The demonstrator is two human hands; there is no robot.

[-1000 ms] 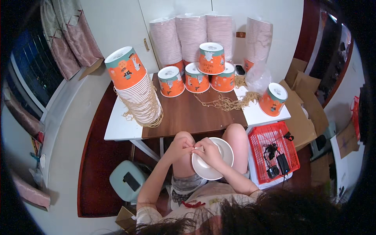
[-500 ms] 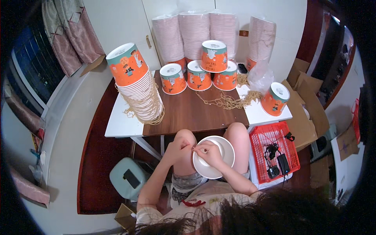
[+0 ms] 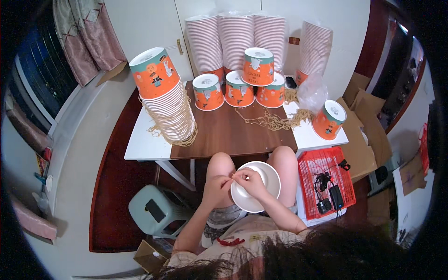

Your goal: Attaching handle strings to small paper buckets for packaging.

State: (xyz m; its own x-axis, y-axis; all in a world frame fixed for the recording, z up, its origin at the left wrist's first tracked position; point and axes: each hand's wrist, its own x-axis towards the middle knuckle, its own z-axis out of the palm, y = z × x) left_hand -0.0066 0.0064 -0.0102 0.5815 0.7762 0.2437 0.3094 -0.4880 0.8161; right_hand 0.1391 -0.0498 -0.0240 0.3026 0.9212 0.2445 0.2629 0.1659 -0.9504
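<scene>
A paper bucket (image 3: 247, 204) lies on my lap between my knees, its white inside turned up. My right hand (image 3: 252, 184) reaches into it, with thumb and fingers pinched together at the left rim. Just outside that rim is my left hand (image 3: 217, 188), its fingers closed and their tips close to the right fingertips. What the fingertips hold is too small to make out. On the table's left stands a leaning stack of orange and teal paper buckets (image 3: 156, 74), upside down, with tan cords (image 3: 169, 116) hanging around its rims.
Several upturned buckets (image 3: 208, 92) stand on the brown table (image 3: 219, 133), one on top of others. Loose cord (image 3: 275, 121) lies beside a clear plastic bag (image 3: 312, 92). Behind rise tall wrapped bucket stacks (image 3: 235, 39). A red basket (image 3: 308, 168) is right, a stool (image 3: 145, 219) left.
My left hand has come in to the right, closing the gap to my right fingertips at the rim. My right hand and the bucket have hardly moved. The view has shifted slightly.
</scene>
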